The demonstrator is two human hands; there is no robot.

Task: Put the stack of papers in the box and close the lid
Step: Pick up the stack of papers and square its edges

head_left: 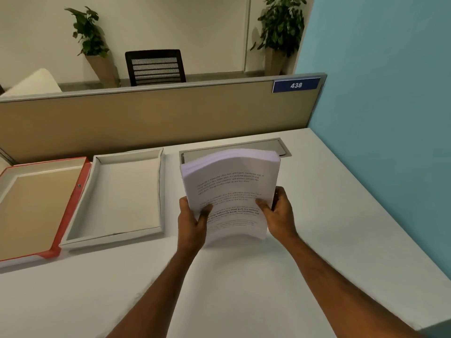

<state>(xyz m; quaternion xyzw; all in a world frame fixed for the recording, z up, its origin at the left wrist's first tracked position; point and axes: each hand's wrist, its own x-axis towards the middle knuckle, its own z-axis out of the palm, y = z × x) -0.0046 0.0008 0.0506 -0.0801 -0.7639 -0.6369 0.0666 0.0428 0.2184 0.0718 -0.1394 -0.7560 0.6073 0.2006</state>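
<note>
A thick stack of printed white papers (229,181) stands tilted on its lower edge on the white desk, bowed slightly. My left hand (191,220) grips its lower left side and my right hand (278,211) grips its lower right side, thumbs on the front sheet. To the left lies the open box (159,191), a shallow white tray with nothing inside. Its lid (73,198), red outside and tan inside, lies flat open further left, joined along the box's left side.
A grey cable hatch (280,147) is set in the white desk (317,228) behind the papers. A tan partition (158,118) with a blue "438" tag runs along the desk's back. A light blue wall (390,118) bounds the right side.
</note>
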